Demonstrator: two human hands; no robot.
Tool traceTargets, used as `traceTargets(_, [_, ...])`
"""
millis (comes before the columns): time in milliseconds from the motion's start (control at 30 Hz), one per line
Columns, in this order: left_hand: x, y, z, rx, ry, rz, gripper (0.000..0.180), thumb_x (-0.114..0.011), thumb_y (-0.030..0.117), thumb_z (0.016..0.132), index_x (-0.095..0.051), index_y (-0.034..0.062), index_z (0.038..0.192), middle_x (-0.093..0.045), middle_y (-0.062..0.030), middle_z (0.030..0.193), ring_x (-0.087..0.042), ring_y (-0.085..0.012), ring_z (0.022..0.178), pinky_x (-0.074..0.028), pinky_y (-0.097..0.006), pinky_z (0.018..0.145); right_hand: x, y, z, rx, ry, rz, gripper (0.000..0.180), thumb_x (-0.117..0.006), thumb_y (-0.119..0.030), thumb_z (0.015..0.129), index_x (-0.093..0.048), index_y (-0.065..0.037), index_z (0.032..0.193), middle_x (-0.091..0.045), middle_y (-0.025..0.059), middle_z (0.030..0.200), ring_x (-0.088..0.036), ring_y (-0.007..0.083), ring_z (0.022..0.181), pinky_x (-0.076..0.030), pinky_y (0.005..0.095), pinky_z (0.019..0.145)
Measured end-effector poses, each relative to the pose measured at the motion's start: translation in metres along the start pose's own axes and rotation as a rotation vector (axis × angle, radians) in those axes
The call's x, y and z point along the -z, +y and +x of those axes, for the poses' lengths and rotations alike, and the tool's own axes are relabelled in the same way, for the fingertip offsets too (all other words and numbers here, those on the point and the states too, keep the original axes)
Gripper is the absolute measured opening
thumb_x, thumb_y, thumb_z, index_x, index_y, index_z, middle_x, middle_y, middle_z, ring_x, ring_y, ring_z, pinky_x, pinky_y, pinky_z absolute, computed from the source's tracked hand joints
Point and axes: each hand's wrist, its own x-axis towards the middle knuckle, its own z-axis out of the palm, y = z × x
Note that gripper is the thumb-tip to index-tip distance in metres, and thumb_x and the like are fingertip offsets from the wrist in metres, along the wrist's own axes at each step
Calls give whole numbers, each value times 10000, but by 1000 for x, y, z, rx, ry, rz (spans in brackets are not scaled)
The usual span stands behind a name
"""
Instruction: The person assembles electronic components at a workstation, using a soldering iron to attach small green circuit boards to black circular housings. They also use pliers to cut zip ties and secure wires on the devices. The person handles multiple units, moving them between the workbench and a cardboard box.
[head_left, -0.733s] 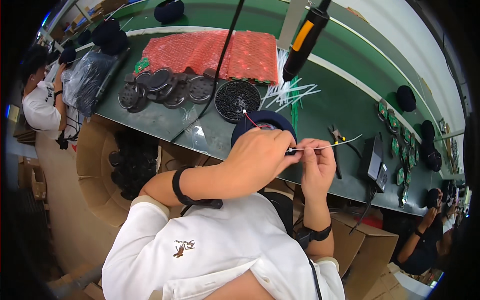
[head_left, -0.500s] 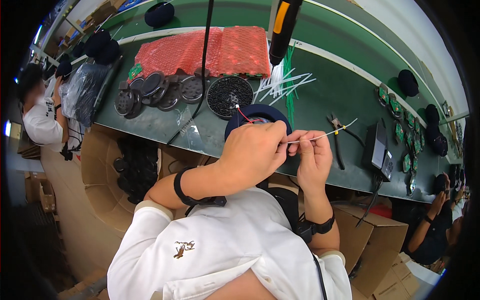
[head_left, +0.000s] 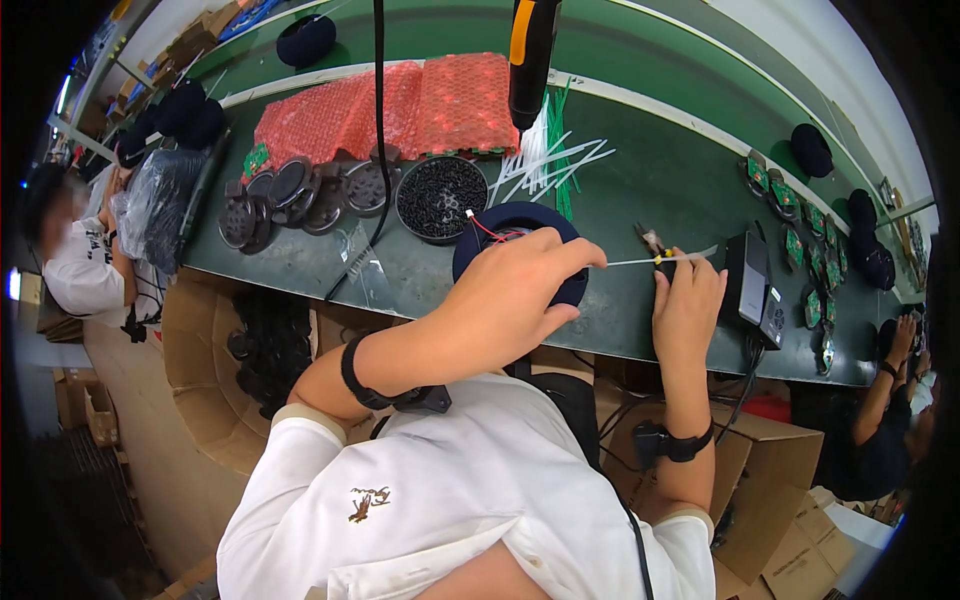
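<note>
My left hand (head_left: 515,290) is bent over a dark blue round padded housing (head_left: 575,232) with red and white wires (head_left: 485,228) ending in a small white plug. A thin white cable tie (head_left: 630,262) runs out from its index fingertip, held there; the exact grip is hidden under the fingers. My left thumb stands apart from the index finger. Over the handles of a pair of pliers (head_left: 651,239) is my right hand (head_left: 690,300), thumb and fingers apart. The pliers' jaws point away from me, and the tie's free end crosses above them.
A round tub of small black parts (head_left: 440,198) stands behind the housing, left of white and green ties (head_left: 555,165). Black round covers (head_left: 290,185) and red bubble wrap (head_left: 340,110) lie beyond. A screwdriver (head_left: 532,65) hangs overhead. A black box device (head_left: 750,285) and circuit boards (head_left: 815,250) are rightward.
My right hand has let go of the cable tie and moved right, onto the pliers' handles. My left hand keeps the tie near the housing, its index finger now stretched out.
</note>
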Motion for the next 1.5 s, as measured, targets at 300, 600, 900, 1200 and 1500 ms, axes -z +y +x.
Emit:
traceTargets(300, [3, -4, 6, -11, -37, -73, 485, -811, -16, 743, -622, 75, 1179, -581, -104, 913, -608, -276, 821, -499, -383, 744, 59, -33, -23, -109, -190, 699, 411, -832, -50, 784, -631, 19, 1136, -648, 183, 1031, -656, 377, 911, -531, 413, 823])
traceTargets(600, [5, -2, 9, -5, -50, -104, 451, -816, -19, 739, -597, 68, 1123, -506, -58, 814, -518, -209, 715, -442, -346, 657, 57, -70, -22, -27, -151, 908, 417, -742, 66, 791, -664, -15, 1193, -646, 126, 944, -609, 239, 772, -504, 319, 708])
traceTargets(900, [4, -4, 7, -18, -37, -92, 409, -805, -2, 761, -604, 69, 1110, -544, -75, 829, -560, -234, 733, -461, -362, 669, 52, -72, -17, -13, -104, 943, 406, -751, 56, 791, -689, -23, 1184, -620, 113, 871, -612, 228, 743, -492, 322, 667])
traceTargets(1200, [-10, -3, 6, 36, 16, 63, 97, -641, 126, 967, -598, 77, 1039, -623, -109, 884, -634, -344, 803, -479, -429, 666, 40, -75, -21, -44, -78, 822, 330, -785, 27, 772, -703, -23, 1088, -607, 101, 802, -632, 219, 676, -497, 327, 607])
traceTargets(1500, [-1, 1, 2, -31, 280, 182, 88, -655, 112, 954, -611, 60, 1010, -621, -128, 858, -634, -361, 787, -500, -442, 674, 25, -30, 5, -125, -61, 260, 513, -851, -262, 790, -680, -65, 1231, -644, 121, 1095, -614, 328, 1097, -480, 459, 935])
